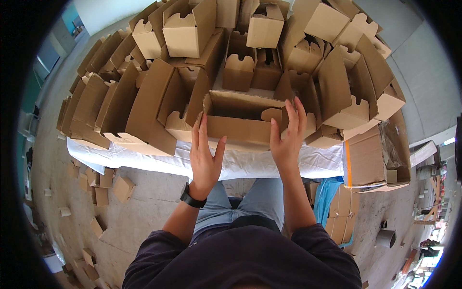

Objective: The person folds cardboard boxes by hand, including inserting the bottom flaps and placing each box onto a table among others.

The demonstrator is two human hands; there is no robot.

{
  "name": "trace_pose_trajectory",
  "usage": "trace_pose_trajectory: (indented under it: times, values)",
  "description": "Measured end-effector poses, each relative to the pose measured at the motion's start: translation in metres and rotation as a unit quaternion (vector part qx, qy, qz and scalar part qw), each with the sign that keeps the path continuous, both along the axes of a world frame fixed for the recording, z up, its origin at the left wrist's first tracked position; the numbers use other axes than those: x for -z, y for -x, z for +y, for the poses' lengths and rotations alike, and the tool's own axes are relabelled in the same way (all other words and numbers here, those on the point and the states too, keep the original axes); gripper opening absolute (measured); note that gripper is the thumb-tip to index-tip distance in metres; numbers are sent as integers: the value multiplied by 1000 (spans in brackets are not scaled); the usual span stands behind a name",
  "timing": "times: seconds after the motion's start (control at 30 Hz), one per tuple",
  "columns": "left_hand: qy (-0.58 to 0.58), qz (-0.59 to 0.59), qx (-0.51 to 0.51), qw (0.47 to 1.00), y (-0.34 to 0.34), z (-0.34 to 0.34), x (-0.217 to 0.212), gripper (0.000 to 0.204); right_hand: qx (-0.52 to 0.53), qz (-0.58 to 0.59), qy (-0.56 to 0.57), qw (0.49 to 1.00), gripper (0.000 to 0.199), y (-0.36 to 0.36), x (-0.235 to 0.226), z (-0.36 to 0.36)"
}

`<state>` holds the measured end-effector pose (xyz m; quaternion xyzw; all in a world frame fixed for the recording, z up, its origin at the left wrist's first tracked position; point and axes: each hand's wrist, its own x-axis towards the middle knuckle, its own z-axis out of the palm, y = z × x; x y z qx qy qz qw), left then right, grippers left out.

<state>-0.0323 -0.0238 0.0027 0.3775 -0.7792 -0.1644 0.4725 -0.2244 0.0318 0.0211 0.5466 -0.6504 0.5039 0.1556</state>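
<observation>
- Around the work: brown open-topped cardboard boxes with notched end flaps [150, 107], packed close to left, right and behind, some stacked on others toward the far side.
- Under these: bench draped in white cloth [179, 161], with bare cloth showing along the near edge.
- At right end of bench: large brown cardboard carton with an orange edge strip [364, 156]; clear plastic film [391, 137] inside.
- Below, to the right: flat brown cardboard bundle [342, 212], partly covered by blue plastic sheet [326, 200].
- On grey concrete floor [156, 212]: small brown cardboard boxes [124, 189] scattered at left; grey cylindrical container [386, 238] at right.
- Left hand [206, 159]: raised at left front corner of long brown open-topped cardboard box [240, 129]; fingers extended upward, thumb apart; black watch [192, 196] on wrist.
- Right hand [288, 139]: near right end of same box, fingers extended and slightly spread, thumb apart, beside front wall. Firmness of contact, either hand: cannot tell.
- Long box: at centre of near bench edge, between both hands, long side toward body; opening upward, interior shaded, cut flap visible at right end.
</observation>
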Motion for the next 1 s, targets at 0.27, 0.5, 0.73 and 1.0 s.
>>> trace_pose_trajectory:
  times: [0.27, 0.5, 0.73, 1.0]
  values:
    - [-19, 12, 8, 1000, -3, 0, 1, 65, -64, 135, -100, 984, 38, 3, -9, 7]
    - [-63, 70, 99, 991, -13, 25, -17, 75, -166, 100, -15, 981, 35, 6, -23, 11]
    - [-163, 120, 109, 973, -41, 46, 4, 64, -142, 112, -55, 982, 30, 27, -36, 2]
    - [-72, -33, 150, 985, -13, 28, -14, 86, -139, -3, -86, 987, 33, 17, -2, 0]
